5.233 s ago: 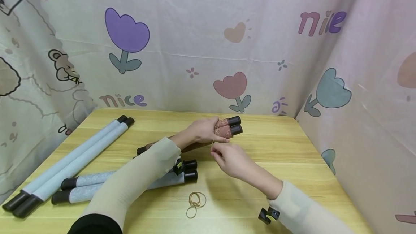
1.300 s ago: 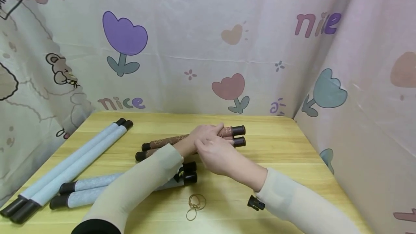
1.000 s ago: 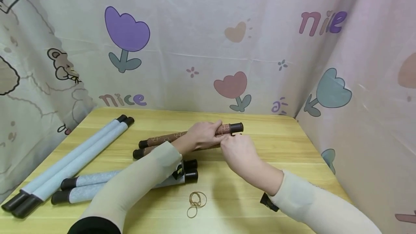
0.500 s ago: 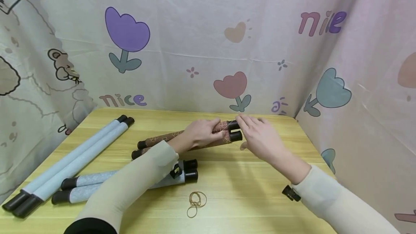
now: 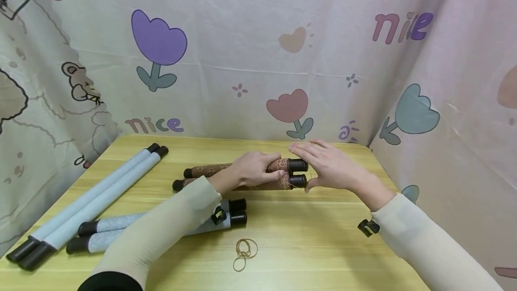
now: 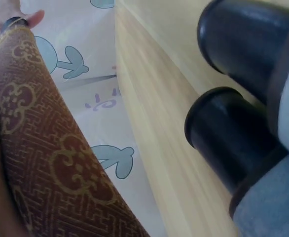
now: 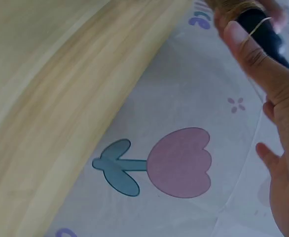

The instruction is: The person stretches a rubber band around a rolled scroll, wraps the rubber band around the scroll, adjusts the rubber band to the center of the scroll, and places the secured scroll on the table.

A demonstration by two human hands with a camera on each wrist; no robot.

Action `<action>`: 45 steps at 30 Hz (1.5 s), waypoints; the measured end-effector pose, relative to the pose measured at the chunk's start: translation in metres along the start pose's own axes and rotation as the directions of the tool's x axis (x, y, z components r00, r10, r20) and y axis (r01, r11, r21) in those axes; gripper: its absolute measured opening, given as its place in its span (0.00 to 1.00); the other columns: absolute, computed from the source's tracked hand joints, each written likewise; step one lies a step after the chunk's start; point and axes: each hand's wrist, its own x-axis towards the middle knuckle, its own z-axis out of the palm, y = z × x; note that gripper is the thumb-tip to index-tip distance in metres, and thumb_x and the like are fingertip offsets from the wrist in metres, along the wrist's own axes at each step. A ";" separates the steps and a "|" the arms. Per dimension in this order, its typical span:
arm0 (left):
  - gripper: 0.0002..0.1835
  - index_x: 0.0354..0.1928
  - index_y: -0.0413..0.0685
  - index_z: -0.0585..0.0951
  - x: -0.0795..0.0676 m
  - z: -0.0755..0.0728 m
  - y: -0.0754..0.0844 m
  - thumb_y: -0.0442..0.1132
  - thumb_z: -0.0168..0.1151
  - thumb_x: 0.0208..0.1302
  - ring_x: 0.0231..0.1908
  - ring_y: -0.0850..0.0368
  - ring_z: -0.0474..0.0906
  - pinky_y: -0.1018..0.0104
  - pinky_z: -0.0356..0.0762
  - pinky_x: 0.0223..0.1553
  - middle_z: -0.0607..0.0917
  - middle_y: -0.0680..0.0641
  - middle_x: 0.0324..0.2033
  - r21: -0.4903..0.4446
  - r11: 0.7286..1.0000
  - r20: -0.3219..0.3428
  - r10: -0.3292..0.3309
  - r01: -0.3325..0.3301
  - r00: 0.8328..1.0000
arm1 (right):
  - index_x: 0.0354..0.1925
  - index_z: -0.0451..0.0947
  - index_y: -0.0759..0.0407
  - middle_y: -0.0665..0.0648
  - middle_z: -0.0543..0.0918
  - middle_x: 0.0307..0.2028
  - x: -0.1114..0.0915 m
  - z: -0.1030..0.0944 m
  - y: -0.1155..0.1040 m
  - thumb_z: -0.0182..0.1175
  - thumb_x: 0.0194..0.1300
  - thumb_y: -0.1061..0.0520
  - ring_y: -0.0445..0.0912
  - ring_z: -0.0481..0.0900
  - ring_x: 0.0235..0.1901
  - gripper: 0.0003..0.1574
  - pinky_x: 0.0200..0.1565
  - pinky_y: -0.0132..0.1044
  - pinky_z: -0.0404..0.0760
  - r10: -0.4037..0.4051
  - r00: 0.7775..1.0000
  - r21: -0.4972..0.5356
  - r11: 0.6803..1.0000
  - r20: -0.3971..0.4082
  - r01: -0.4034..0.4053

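A brown brocade hanging scroll (image 5: 278,184), rolled from both ends into two side-by-side rolls with black knobs, lies slanted across the middle of the table. My left hand (image 5: 252,167) grips it near its right end, thumb over the near roll. Beyond the black knobs my right hand (image 5: 335,165) spreads its fingers and thumb apart. A thin rubber band (image 7: 258,28) is stretched at the right thumb's tip, beside a black knob in the right wrist view. Gold flower and lattice patterns on the scroll (image 6: 60,163) fill the left of the left wrist view.
Several loose rubber bands (image 5: 244,253) lie in a small heap at the front. A shorter light-blue scroll (image 5: 109,239) lies partly under my left forearm. Farther left is a longer light-blue scroll (image 5: 101,196). Patterned curtain (image 5: 226,48) encloses the table.
My right hand has gone from a closed fist beside the left hand to spread fingers at the scroll's right end, stretching the band. The scroll has levelled slightly; my left hand kept its grip.
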 end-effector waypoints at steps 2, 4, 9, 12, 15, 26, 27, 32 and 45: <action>0.19 0.35 0.58 0.68 0.001 -0.001 0.001 0.65 0.46 0.68 0.17 0.65 0.62 0.69 0.63 0.21 0.65 0.58 0.16 -0.005 1.000 0.010 0.017 -0.017 1.000 | 0.71 0.58 0.65 0.59 0.67 0.68 0.001 0.000 0.002 0.70 0.37 0.29 0.50 0.65 0.67 0.72 0.69 0.49 0.56 -0.044 0.999 0.001 0.999 -0.009 0.044; 0.19 0.36 0.58 0.69 0.001 -0.002 0.002 0.64 0.46 0.68 0.17 0.64 0.62 0.69 0.63 0.21 0.65 0.58 0.16 -0.012 0.999 0.023 0.034 -0.033 0.999 | 0.71 0.59 0.65 0.60 0.69 0.67 0.002 0.000 0.004 0.74 0.38 0.32 0.51 0.66 0.66 0.70 0.69 0.48 0.57 -0.083 0.996 -0.004 0.997 -0.029 0.083; 0.19 0.37 0.58 0.69 0.002 -0.006 0.004 0.64 0.44 0.68 0.17 0.65 0.62 0.69 0.65 0.21 0.66 0.57 0.17 -0.066 0.996 0.068 0.059 -0.055 0.996 | 0.66 0.68 0.65 0.60 0.76 0.61 0.007 0.005 0.008 0.79 0.44 0.50 0.52 0.74 0.59 0.54 0.62 0.48 0.69 -0.132 0.982 0.001 0.991 -0.138 0.134; 0.19 0.38 0.58 0.70 0.003 -0.009 0.006 0.64 0.43 0.68 0.17 0.65 0.64 0.69 0.67 0.22 0.68 0.57 0.17 -0.107 0.993 0.088 0.067 -0.057 0.994 | 0.61 0.73 0.63 0.59 0.80 0.57 0.012 0.012 0.010 0.77 0.45 0.58 0.53 0.79 0.54 0.44 0.57 0.48 0.75 -0.114 0.971 0.025 0.992 -0.209 0.122; 0.19 0.37 0.57 0.71 0.003 -0.012 0.006 0.63 0.43 0.67 0.18 0.64 0.67 0.68 0.70 0.23 0.71 0.57 0.18 -0.140 0.989 0.095 0.064 -0.050 0.993 | 0.59 0.76 0.62 0.58 0.82 0.55 0.016 0.022 0.012 0.76 0.45 0.62 0.53 0.81 0.51 0.40 0.52 0.48 0.79 -0.068 0.959 0.065 0.994 -0.276 0.090; 0.26 0.50 0.52 0.75 0.008 -0.020 0.009 0.63 0.45 0.67 0.27 0.60 0.75 0.64 0.75 0.32 0.77 0.54 0.24 -0.157 0.988 0.030 0.002 0.002 1.000 | 0.70 0.62 0.57 0.62 0.72 0.64 0.017 0.054 -0.001 0.78 0.46 0.58 0.58 0.71 0.61 0.55 0.61 0.51 0.69 0.170 0.943 0.379 0.924 -0.286 -0.052; 0.24 0.46 0.52 0.75 0.008 -0.019 0.010 0.64 0.45 0.67 0.26 0.61 0.74 0.65 0.74 0.31 0.76 0.54 0.22 -0.148 0.989 0.036 0.006 -0.001 0.999 | 0.70 0.62 0.58 0.62 0.72 0.64 0.017 0.054 -0.001 0.75 0.48 0.61 0.59 0.71 0.62 0.53 0.62 0.52 0.68 0.171 0.945 0.377 0.924 -0.278 -0.056; 0.25 0.47 0.52 0.76 0.007 -0.017 0.007 0.64 0.46 0.68 0.21 0.62 0.72 0.67 0.74 0.27 0.75 0.55 0.20 -0.170 0.985 0.067 0.003 0.009 0.998 | 0.59 0.74 0.58 0.60 0.81 0.54 0.018 0.049 0.000 0.73 0.49 0.67 0.57 0.78 0.54 0.38 0.55 0.52 0.75 0.252 0.940 0.444 0.887 -0.231 -0.129; 0.20 0.39 0.57 0.71 0.005 -0.016 0.001 0.65 0.46 0.69 0.22 0.60 0.74 0.65 0.74 0.26 0.77 0.54 0.22 -0.152 0.987 0.054 -0.047 0.055 0.997 | 0.50 0.78 0.71 0.61 0.82 0.48 0.010 0.045 0.011 0.55 0.74 0.55 0.48 0.81 0.46 0.19 0.52 0.40 0.78 0.651 0.739 0.933 0.135 0.172 -0.335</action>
